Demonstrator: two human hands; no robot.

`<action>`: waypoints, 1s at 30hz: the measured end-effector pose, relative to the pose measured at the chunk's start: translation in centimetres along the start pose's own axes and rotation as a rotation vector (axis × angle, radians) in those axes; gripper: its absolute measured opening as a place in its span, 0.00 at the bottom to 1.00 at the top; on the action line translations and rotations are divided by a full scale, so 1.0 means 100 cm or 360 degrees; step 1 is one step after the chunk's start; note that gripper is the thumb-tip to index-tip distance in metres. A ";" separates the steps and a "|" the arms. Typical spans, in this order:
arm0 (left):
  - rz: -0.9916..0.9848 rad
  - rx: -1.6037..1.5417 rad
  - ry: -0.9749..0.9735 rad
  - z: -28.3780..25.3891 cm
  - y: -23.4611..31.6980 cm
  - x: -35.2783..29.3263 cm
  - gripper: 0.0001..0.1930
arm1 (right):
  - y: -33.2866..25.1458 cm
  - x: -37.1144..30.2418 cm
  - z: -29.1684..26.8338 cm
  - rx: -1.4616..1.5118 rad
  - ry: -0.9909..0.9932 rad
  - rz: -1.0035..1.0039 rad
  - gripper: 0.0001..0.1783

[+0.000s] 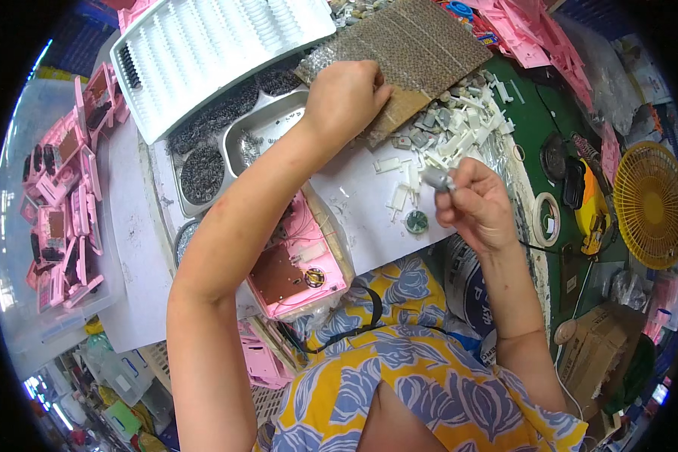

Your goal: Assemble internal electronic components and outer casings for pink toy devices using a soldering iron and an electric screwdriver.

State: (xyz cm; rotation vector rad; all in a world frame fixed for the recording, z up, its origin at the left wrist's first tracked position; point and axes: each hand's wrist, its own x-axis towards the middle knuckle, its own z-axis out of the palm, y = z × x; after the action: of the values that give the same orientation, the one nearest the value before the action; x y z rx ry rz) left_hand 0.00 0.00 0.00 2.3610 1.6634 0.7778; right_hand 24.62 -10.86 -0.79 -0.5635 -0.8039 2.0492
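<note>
My right hand (478, 205) pinches a small grey motor-like part (435, 179) between thumb and fingers, above the table's near right side. The left arm stretches across to the far side, where my left hand (346, 98) is closed at the edge of a bubble-wrapped cardboard sheet (410, 41). Its fingertips are hidden, so I cannot make out what they hold. Below the sheet spreads a heap of white plastic pieces (467, 128) mixed with grey parts. Under my left forearm lies an open pink plastic housing (279, 282) with a brown panel, thin wires and a round dark component.
A metal tray (233, 154) holds dark coiled bits and screws beside a ridged white tray (226, 56). Pink housings fill a clear bin (90, 290) at left. At right are a tape roll (545, 218), a yellow tool (594, 211) and a yellow basket (650, 203).
</note>
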 end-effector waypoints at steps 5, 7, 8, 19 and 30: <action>0.0067 0.0286 0.0032 0.009 0.005 0.016 0.12 | -0.009 -0.016 -0.014 0.0102 0.0103 -0.0089 0.16; 0.0166 0.0274 0.0056 0.014 -0.001 0.016 0.11 | -0.011 -0.021 -0.015 -0.0011 0.0154 -0.0125 0.17; 0.0209 0.0299 0.0087 0.015 -0.005 0.017 0.11 | -0.016 -0.022 -0.011 -0.0100 0.0184 -0.0124 0.19; -0.0330 -0.1188 0.0122 -0.071 0.050 -0.103 0.07 | -0.003 -0.033 0.009 -0.2237 -0.0007 -0.0078 0.21; -0.0213 -0.1134 0.0177 -0.064 0.062 -0.221 0.08 | 0.016 -0.017 0.013 -0.2704 -0.0187 -0.0326 0.21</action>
State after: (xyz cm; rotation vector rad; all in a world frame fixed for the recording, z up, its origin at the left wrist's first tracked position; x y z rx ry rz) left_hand -3.50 -23.57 0.80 1.7204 1.2626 1.2366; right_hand 23.85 -13.36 -0.86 -1.1153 -2.4650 0.7647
